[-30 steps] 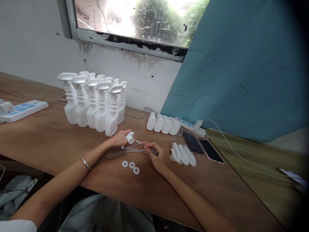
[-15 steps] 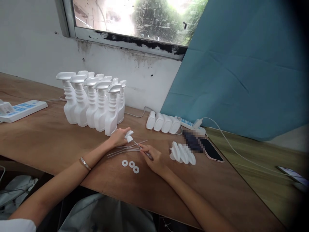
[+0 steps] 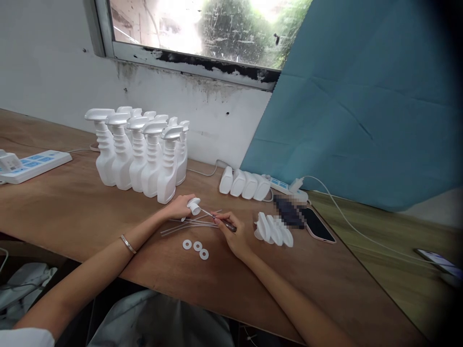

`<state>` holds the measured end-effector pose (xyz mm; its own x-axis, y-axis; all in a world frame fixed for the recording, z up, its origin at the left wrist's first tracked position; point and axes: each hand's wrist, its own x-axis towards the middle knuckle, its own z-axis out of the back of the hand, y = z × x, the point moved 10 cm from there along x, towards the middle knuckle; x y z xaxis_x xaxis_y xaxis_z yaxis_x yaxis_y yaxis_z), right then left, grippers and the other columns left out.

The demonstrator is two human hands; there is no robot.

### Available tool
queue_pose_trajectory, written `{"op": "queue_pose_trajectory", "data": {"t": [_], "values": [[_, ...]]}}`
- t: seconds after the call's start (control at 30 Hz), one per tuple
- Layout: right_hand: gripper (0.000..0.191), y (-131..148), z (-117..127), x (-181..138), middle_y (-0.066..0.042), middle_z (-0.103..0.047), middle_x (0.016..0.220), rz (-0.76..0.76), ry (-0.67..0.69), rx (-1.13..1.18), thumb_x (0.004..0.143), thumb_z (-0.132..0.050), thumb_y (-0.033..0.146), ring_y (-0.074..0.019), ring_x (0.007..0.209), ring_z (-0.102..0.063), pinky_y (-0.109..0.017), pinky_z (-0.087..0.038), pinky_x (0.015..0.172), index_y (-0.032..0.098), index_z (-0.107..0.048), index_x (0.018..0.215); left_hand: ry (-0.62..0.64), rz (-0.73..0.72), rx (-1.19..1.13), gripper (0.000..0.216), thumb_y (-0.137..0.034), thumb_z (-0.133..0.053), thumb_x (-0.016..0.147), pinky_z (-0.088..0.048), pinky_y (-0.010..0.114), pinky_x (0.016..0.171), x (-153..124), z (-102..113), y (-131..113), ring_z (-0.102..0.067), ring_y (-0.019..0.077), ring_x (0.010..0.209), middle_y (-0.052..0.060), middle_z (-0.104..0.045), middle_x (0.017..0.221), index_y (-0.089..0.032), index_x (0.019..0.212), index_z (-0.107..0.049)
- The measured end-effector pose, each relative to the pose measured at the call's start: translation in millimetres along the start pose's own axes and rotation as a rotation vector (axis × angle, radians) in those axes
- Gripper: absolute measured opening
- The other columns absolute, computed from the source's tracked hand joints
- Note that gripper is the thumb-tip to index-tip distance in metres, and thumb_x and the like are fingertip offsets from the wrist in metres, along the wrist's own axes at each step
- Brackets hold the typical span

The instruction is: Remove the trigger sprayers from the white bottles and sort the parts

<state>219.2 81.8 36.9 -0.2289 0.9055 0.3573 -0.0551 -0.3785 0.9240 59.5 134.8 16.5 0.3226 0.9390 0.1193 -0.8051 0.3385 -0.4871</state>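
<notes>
My left hand (image 3: 178, 207) is closed around a small white spray-head cap (image 3: 194, 206), held just above the wooden table (image 3: 72, 202). My right hand (image 3: 233, 235) pinches a thin metal tool with a dark handle (image 3: 221, 220), whose tip points into the cap's opening. Beneath both hands lie several clear plastic tubes (image 3: 188, 224). Three white washers (image 3: 196, 246) sit in a row on the table just in front of my hands.
Several assembled white spray bottles (image 3: 139, 154) stand at the back left. White bottle bodies (image 3: 244, 184) lie by the wall, white trigger parts (image 3: 273, 231) to the right, beside phones (image 3: 318, 225) and a power strip (image 3: 31, 164) at far left.
My right hand drew back slightly to the right with the tool after having pushed in toward the cap. The left hand turned the cap a little; the view barely shifted.
</notes>
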Motion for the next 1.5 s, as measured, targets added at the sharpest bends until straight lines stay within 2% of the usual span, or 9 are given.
{"op": "queue_pose_trajectory", "data": {"t": [0.17, 0.3, 0.53, 0.67, 0.77, 0.93, 1.1, 1.27, 1.5], "values": [[0.012, -1.6, -1.4, -0.1, -0.006, -0.069, 0.087, -0.033, 0.035, -0.06, 0.073, -0.061, 0.03, -0.0178, 0.079, -0.064, -0.03, -0.048, 0.073, 0.018, -0.06, 0.072, 0.006, -0.023, 0.121, 0.044, -0.015, -0.05, 0.06, -0.039, 0.029, 0.062, -4.4, 2.4, -4.1, -0.06, 0.027, 0.076, 0.008, -0.064, 0.081, -0.019, 0.104, -0.052], [0.012, -4.0, -4.0, 0.4, -0.006, -0.069, 0.089, -0.054, 0.047, -0.043, 0.073, -0.061, 0.03, -0.018, 0.08, -0.064, -0.031, -0.048, 0.075, 0.018, -0.06, 0.072, 0.014, -0.023, 0.165, 0.055, -0.011, -0.051, 0.057, -0.039, 0.032, 0.067, -4.9, 4.0, -3.6, -0.059, 0.0313, 0.085, 0.013, -0.064, 0.089, -0.018, 0.112, -0.049], [0.012, -1.8, -0.9, -0.2, -0.006, -0.068, 0.094, -0.001, 0.01, -0.017, 0.074, -0.06, 0.03, -0.0185, 0.089, -0.062, -0.032, -0.046, 0.08, 0.018, -0.06, 0.075, 0.046, -0.009, 0.05, 0.029, -0.016, -0.048, 0.063, -0.04, 0.024, 0.061, -2.7, 0.4, -1.8, -0.06, 0.0218, 0.074, 0.003, -0.064, 0.078, -0.021, 0.091, -0.053], [0.013, -5.7, -2.6, 0.4, -0.005, -0.069, 0.087, -0.063, 0.033, 0.017, 0.071, -0.063, 0.031, -0.0173, 0.077, -0.064, -0.031, -0.048, 0.075, 0.018, -0.06, 0.07, 0.068, -0.012, -0.007, 0.022, -0.02, -0.052, 0.062, -0.04, 0.023, 0.062, -2.3, -1.0, -3.6, -0.06, 0.0205, 0.073, 0.001, -0.063, 0.076, -0.021, 0.084, -0.053], [0.015, -15.0, -1.5, 2.3, -0.004, -0.07, 0.082, -0.139, 0.028, 0.108, 0.068, -0.066, 0.032, -0.0156, 0.068, -0.063, -0.031, -0.049, 0.071, 0.018, -0.06, 0.067, 0.064, -0.011, -0.029, 0.021, -0.019, -0.053, 0.062, -0.04, 0.024, 0.062, -3.1, -0.1, -4.8, -0.06, 0.0206, 0.073, 0.001, -0.063, 0.076, -0.02, 0.083, -0.054], [0.014, -34.7, 3.2, 6.0, -0.003, -0.07, 0.08, -0.208, -0.015, 0.243, 0.066, -0.067, 0.031, -0.014, 0.065, -0.062, -0.029, -0.05, 0.069, 0.018, -0.061, 0.067, 0.037, -0.008, -0.059, 0.023, -0.018, -0.054, 0.061, -0.039, 0.023, 0.061, -5.1, 2.1, -7.3, -0.06, 0.0202, 0.072, 0.0, -0.063, 0.075, -0.021, 0.084, -0.054], [0.012, -42.2, 7.8, 4.8, -0.002, -0.069, 0.068, -0.259, -0.074, 0.344, 0.062, -0.067, 0.026, -0.0121, 0.053, -0.059, -0.025, -0.048, 0.056, 0.018, -0.058, 0.059, -0.026, -0.001, -0.061, 0.029, -0.013, -0.051, 0.061, -0.038, 0.023, 0.059, -5.8, 7.4, -7.9, -0.058, 0.0191, 0.07, 0.0, -0.06, 0.072, -0.02, 0.089, -0.052], [0.011, -32.0, 7.9, 1.5, -0.001, -0.066, 0.057, -0.245, -0.067, 0.274, 0.06, -0.063, 0.021, -0.0117, 0.044, -0.055, -0.024, -0.045, 0.047, 0.018, -0.054, 0.055, -0.095, 0.003, -0.048, 0.032, -0.01, -0.047, 0.062, -0.037, 0.023, 0.058, -4.6, 13.4, -4.4, -0.056, 0.0184, 0.069, -0.001, -0.057, 0.07, -0.021, 0.092, -0.049], [0.012, -30.8, 0.1, 0.6, -0.001, -0.066, 0.057, -0.259, 0.0, 0.233, 0.059, -0.064, 0.022, -0.0118, 0.045, -0.055, -0.025, -0.045, 0.047, 0.018, -0.053, 0.054, -0.056, 0.022, -0.058, 0.034, -0.011, -0.05, 0.06, -0.038, 0.023, 0.058, -2.4, 5.0, 1.0, -0.056, 0.0182, 0.067, -0.002, -0.057, 0.069, -0.022, 0.092, -0.049]]}}
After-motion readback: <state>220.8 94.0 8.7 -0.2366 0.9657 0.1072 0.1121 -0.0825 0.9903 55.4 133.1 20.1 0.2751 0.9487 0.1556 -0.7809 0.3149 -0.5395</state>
